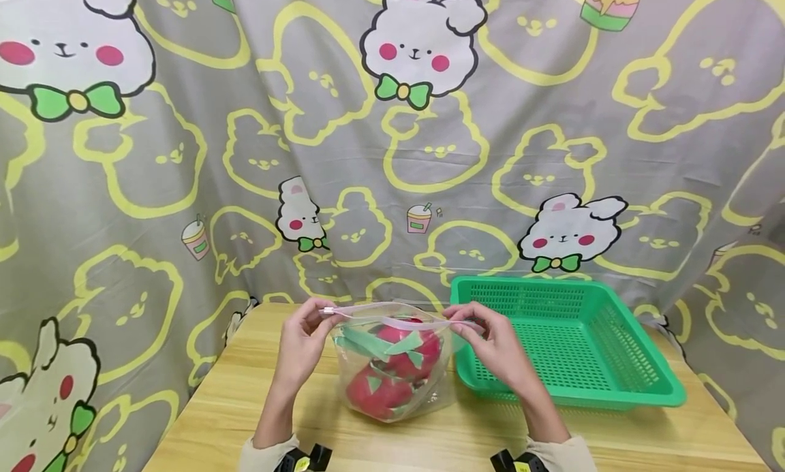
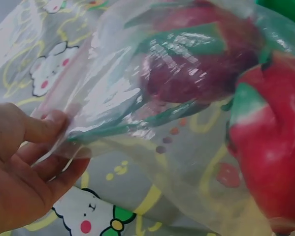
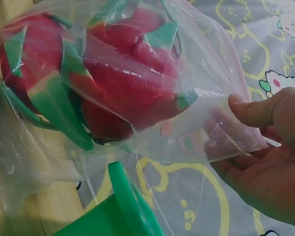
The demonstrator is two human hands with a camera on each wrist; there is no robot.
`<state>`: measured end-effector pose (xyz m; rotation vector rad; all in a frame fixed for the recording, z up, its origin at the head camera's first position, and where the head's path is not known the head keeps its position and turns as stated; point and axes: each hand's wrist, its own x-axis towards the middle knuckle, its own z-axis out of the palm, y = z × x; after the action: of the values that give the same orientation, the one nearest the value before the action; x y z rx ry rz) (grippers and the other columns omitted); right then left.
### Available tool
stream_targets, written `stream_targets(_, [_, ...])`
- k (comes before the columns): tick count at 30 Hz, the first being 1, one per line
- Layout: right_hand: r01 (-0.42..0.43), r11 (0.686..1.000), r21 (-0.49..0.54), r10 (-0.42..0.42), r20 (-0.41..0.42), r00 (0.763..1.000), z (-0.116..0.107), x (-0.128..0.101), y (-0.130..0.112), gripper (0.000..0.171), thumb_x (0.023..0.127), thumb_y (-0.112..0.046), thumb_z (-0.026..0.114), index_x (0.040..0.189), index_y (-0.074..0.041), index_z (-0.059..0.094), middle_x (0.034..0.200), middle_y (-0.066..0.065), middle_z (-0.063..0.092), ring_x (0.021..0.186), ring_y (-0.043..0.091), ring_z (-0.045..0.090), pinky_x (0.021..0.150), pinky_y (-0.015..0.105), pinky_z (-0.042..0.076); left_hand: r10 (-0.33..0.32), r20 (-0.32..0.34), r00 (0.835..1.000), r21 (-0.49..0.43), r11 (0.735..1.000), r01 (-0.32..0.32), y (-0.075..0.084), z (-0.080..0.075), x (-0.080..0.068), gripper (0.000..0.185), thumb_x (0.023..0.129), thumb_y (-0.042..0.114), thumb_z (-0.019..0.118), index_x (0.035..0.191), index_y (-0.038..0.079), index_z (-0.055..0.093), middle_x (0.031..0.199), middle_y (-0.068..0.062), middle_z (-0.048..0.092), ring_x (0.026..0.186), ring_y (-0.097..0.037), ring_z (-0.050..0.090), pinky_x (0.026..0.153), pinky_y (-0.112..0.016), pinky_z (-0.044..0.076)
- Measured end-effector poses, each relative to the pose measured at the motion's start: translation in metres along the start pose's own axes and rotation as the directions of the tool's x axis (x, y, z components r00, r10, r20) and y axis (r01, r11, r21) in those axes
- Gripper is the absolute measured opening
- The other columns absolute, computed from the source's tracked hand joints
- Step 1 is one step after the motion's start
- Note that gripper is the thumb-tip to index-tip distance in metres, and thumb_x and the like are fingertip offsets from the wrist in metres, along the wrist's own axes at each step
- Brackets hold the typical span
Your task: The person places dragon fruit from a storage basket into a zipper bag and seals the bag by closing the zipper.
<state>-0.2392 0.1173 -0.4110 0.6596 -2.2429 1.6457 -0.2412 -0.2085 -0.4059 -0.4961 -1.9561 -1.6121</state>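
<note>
**Both hands pinched zip bag of dragon fruit at table center**

Wrist straps and cuffs sat at the bottom edge of the head view, forearms reaching forward over the table (image 1: 214,417). Left hand (image 1: 303,342) pinched the left end of the bag's zip strip, thumb and fingers curled on the plastic; left wrist view showed the thumb (image 2: 41,129) pressed onto the film with fingers behind it. Right hand (image 1: 493,346) pinched the right end of the same strip, thumb on top; right wrist view confirmed the thumb (image 3: 258,110) and fingers clamping the bag corner.

Clear zip bag (image 1: 392,363) stood upright on the table between the two hands, its bottom resting on the wood, its top edge stretched roughly level between them. Whether the zip was sealed could not be told. Inside were two dragon fruits (image 1: 398,363), red with green scales, one stacked above the other, the lower one (image 1: 377,394) toward the bag's left bottom.

Green basket (image 1: 613,390), perforated plastic, sat on the table just right of the bag, near the right hand; its rim showed at the bottom of the right wrist view. Touching the bag or not: unclear.

Grey curtain (image 1: 184,152) with bunny prints and yellow outlines hung behind and around the table.
</note>
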Motion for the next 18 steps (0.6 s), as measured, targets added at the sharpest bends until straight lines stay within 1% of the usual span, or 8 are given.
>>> stream_targets(2, [0.002,1.000,0.016,-0.002,-0.018,1.000,0.002,-0.002,0.000,0.005,0.099,-0.011,0.068,0.097,-0.009,0.072,0.103,0.006,0.076,0.077,0.011,0.066,0.064,0.018,0.048,0.021,0.007,1.000,0.005,1.000,-0.021,0.001,-0.004,0.000,0.015,0.089,-0.014,0.070,0.092,0.000,0.069,0.088,-0.013,0.075,0.081,-0.013,0.072,0.072,-0.020,0.056])
stream_targets(4, [0.017,1.000,0.008,-0.017,-0.060,0.998,0.003,-0.004,0.002,0.005,0.097,-0.008,0.070,0.095,-0.010,0.073,0.091,0.007,0.077,0.058,0.007,0.051,0.051,0.020,0.037,0.044,0.010,0.999,0.014,0.999,-0.044,0.002,-0.006,0.000,0.018,0.090,-0.016,0.067,0.090,0.001,0.071,0.089,-0.014,0.076,0.083,-0.014,0.074,0.075,-0.021,0.056])
stream_targets(6, [0.038,0.999,-0.035,-0.041,-0.105,0.994,0.004,-0.006,0.004,0.007,0.095,-0.005,0.072,0.093,-0.012,0.075,0.081,0.006,0.076,0.052,0.005,0.038,0.046,0.022,0.029,0.058,0.017,0.998,0.016,0.998,-0.059,0.001,-0.006,0.000,0.019,0.090,-0.016,0.066,0.090,0.002,0.072,0.091,-0.014,0.076,0.085,-0.015,0.075,0.076,-0.021,0.056])
stream_targets(7, [0.048,0.998,-0.050,-0.054,-0.116,0.992,0.005,-0.007,0.004,0.008,0.094,-0.005,0.072,0.093,-0.012,0.075,0.081,0.006,0.076,0.052,0.005,0.042,0.046,0.022,0.032,0.061,0.019,0.998,0.014,0.998,-0.061,0.001,-0.007,0.000,0.020,0.091,-0.016,0.066,0.090,0.003,0.072,0.092,-0.015,0.077,0.086,-0.016,0.075,0.076,-0.021,0.056])
stream_targets(9, [0.059,0.995,-0.085,-0.069,-0.123,0.990,0.006,-0.008,0.004,0.009,0.094,-0.004,0.073,0.094,-0.013,0.075,0.085,0.002,0.077,0.058,0.006,0.056,0.049,0.020,0.040,0.061,0.021,0.998,0.012,0.998,-0.061,0.001,-0.007,0.000,0.021,0.091,-0.017,0.065,0.090,0.003,0.073,0.093,-0.015,0.077,0.086,-0.016,0.075,0.076,-0.020,0.056])
stream_targets(12, [0.068,0.988,-0.136,-0.082,-0.102,0.991,0.008,-0.007,0.000,0.011,0.093,-0.004,0.073,0.099,-0.014,0.075,0.093,-0.004,0.077,0.081,0.012,0.073,0.061,0.024,0.051,0.049,0.025,0.998,0.000,0.999,-0.049,0.001,-0.008,0.000,0.022,0.091,-0.017,0.065,0.090,0.003,0.072,0.093,-0.015,0.077,0.086,-0.016,0.075,0.076,-0.021,0.057])
stream_targets(15, [0.090,0.973,-0.210,-0.099,-0.032,0.995,0.010,-0.005,-0.007,0.018,0.091,-0.009,0.078,0.107,-0.018,0.076,0.100,-0.011,0.076,0.094,0.010,0.073,0.076,0.032,0.056,0.048,0.033,0.998,0.004,0.999,-0.048,0.000,-0.008,-0.001,0.022,0.092,-0.017,0.063,0.092,0.004,0.071,0.093,-0.014,0.076,0.085,-0.018,0.074,0.076,-0.021,0.057])
stream_targets(18, [0.150,0.935,-0.322,-0.141,0.053,0.989,0.012,-0.001,-0.014,0.023,0.088,-0.019,0.082,0.111,-0.021,0.076,0.103,-0.015,0.074,0.097,0.009,0.071,0.084,0.040,0.057,0.056,0.034,0.998,0.011,0.998,-0.056,0.000,-0.009,-0.001,0.022,0.092,-0.017,0.063,0.092,0.003,0.071,0.094,-0.014,0.076,0.083,-0.019,0.074,0.073,-0.022,0.057])
